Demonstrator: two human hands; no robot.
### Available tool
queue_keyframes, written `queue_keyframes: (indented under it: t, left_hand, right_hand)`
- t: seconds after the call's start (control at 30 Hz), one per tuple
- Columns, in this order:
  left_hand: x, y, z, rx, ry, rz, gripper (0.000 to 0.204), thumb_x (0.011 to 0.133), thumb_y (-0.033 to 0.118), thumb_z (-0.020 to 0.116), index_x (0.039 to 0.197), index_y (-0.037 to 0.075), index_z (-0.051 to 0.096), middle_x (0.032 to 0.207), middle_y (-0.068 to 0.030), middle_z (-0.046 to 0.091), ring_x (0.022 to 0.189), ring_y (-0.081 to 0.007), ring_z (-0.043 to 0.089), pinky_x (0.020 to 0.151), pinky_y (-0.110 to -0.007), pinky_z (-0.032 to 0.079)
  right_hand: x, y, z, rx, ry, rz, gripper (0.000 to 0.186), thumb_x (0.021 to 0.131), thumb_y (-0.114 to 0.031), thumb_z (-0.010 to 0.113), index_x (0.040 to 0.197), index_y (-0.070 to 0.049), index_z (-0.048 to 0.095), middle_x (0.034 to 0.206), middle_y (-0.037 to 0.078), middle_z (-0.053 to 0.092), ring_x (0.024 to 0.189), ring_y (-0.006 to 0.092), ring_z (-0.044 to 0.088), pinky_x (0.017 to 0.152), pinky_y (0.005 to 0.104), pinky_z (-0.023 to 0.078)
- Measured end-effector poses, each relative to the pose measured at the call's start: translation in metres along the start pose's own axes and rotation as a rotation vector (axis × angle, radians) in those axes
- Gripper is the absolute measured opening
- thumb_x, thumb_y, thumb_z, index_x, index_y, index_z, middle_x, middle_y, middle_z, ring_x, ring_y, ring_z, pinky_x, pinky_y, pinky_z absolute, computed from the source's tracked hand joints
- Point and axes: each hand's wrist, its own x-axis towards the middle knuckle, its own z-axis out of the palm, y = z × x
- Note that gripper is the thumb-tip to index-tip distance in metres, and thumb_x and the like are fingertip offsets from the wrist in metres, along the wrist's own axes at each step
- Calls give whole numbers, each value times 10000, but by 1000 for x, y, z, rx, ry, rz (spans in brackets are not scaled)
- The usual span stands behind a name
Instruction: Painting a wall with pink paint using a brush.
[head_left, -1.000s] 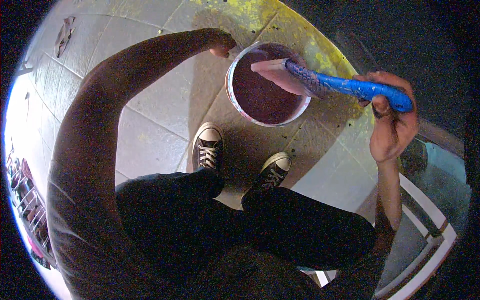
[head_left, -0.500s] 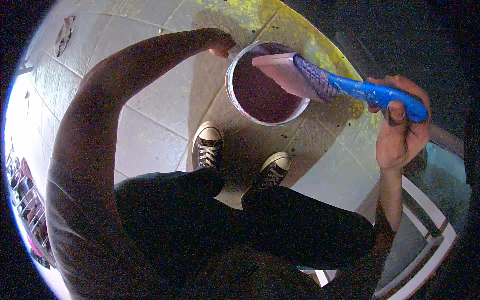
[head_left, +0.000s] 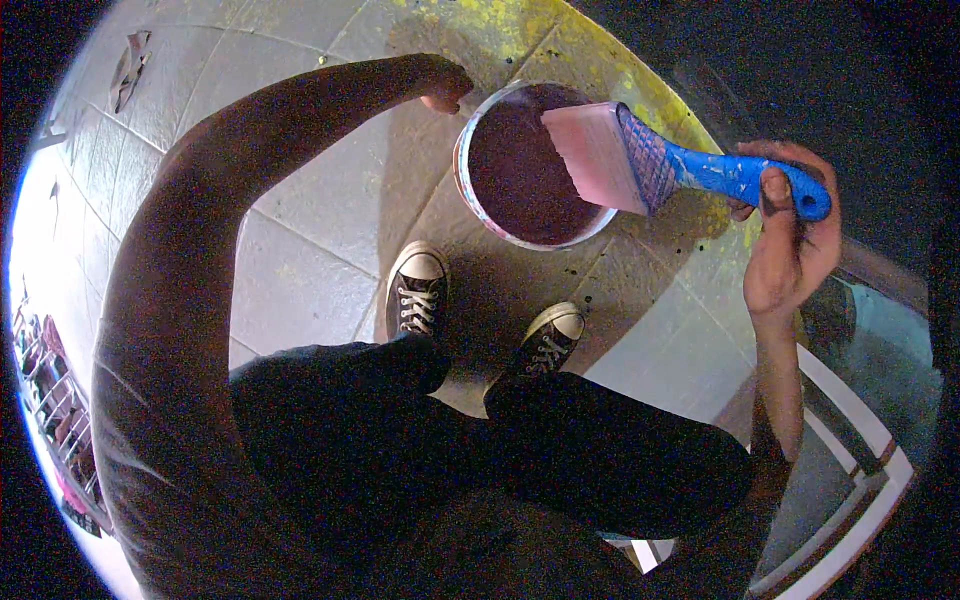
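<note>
Wrapped round the blue handle of a wide paintbrush [head_left: 740, 178] is my right hand [head_left: 795, 235], its thumb lying along the grip. The brush's pinkish bristles [head_left: 597, 158] point left, above the right side of a round paint bucket [head_left: 482, 212]. Dark reddish-brown paint [head_left: 520, 165] shows inside the bucket. Paint smears mark the handle and the brush's metal band. My left hand [head_left: 447, 88] is at the bucket's upper left rim with its fingers curled; whether they grip the rim is hard to make out, and the fingertips are partly hidden in shadow.
My two dark sneakers [head_left: 418, 290] stand on the tiled floor [head_left: 300, 235] just below the bucket. Yellow paint stains [head_left: 640, 95] spread on the floor beyond it. A white-framed glass panel [head_left: 850, 400] is at the lower right, and a wire rack [head_left: 65, 420] stands at the far left.
The paintbrush has turned so more of the broad bristle face shows, and the bristle end has shifted right. My right hand has moved slightly left. My left hand has hardly moved.
</note>
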Motion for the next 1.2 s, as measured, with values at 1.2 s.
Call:
queue_keyframes:
  t: [1.2]
  left_hand:
    - [8, -2, 5, 62, 40, 43, 400, 731, 393, 545, 926, 44, 540, 854, -156, 592, 837, -327, 566, 708, -425, 468]
  right_hand:
    - [-9, 70, -77, -568, -703, 63, 487, 592, 137, 509, 1053, -7, 447, 1041, 94, 473, 1019, 211, 478, 828, 296, 394]
